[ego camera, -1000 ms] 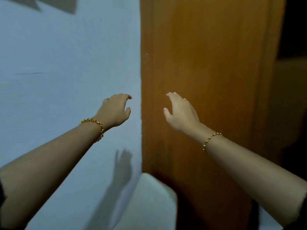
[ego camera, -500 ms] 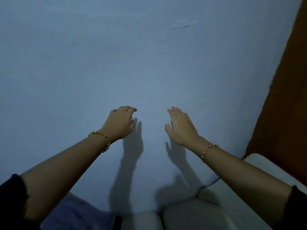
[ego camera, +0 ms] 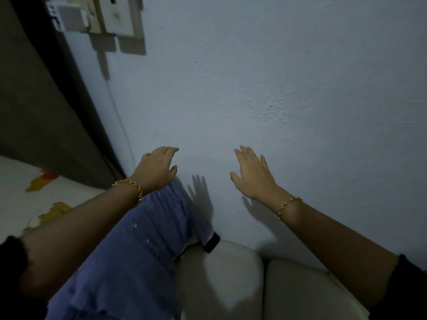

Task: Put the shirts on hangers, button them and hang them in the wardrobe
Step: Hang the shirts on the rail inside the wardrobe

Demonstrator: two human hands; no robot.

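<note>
A blue striped shirt [ego camera: 138,257] lies draped over the back of a pale sofa, against the wall. Above its upper end hovers my left hand [ego camera: 157,168], fingers loosely curved and holding nothing. My right hand [ego camera: 251,173] is raised in front of the bare blue wall, fingers spread and empty, about a hand's width to the right of the shirt. Both wrists wear gold bracelets. No hanger and no wardrobe are in view.
Pale sofa cushions [ego camera: 231,278] fill the bottom centre and right. The blue wall [ego camera: 277,88] spans most of the view, with a switch plate [ego camera: 115,17] at top left. A dark panel [ego camera: 41,112] and a patterned bed sheet [ego camera: 34,197] lie at left.
The view swung left, away from the brown wooden door; the blue shirt, sofa back and switch plate came into sight. Both hands stayed raised and empty.
</note>
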